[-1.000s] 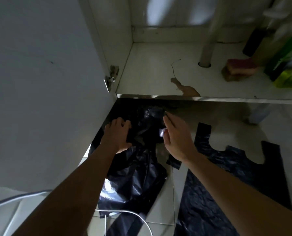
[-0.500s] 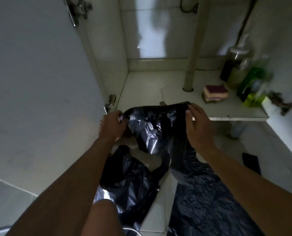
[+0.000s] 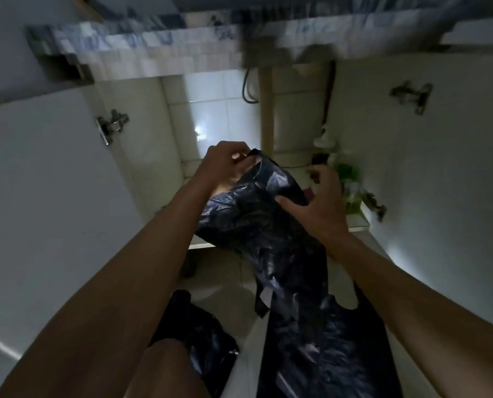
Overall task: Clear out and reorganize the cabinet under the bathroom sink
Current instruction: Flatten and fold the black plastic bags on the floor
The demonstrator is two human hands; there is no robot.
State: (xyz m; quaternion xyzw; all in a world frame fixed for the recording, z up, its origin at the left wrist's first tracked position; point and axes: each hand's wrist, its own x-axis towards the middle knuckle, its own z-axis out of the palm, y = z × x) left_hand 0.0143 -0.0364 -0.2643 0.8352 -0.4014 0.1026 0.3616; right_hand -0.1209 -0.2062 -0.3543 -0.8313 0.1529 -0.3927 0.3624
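A black plastic bag (image 3: 256, 219) hangs in the air in front of the open under-sink cabinet (image 3: 153, 145). My left hand (image 3: 225, 160) pinches its top edge at the upper left. My right hand (image 3: 320, 202) holds the bag's right side, thumb pressed on the plastic and fingers curled above it. The bag's lower part trails down to the floor. Inside the cabinet, at the back right, stand a green bottle (image 3: 350, 182) and a white pump bottle (image 3: 325, 142), partly hidden by my right hand.
More black bags lie on the tiled floor: a flat one (image 3: 325, 349) at lower right, a crumpled one (image 3: 205, 337) by my knee. Both cabinet doors (image 3: 38, 196) stand open with hinges showing. A drain pipe (image 3: 267, 110) runs down the cabinet's middle.
Both hands took hold of the black bag on the floor and lifted it up to cabinet height. The camera tilted upward, showing the counter's underside.
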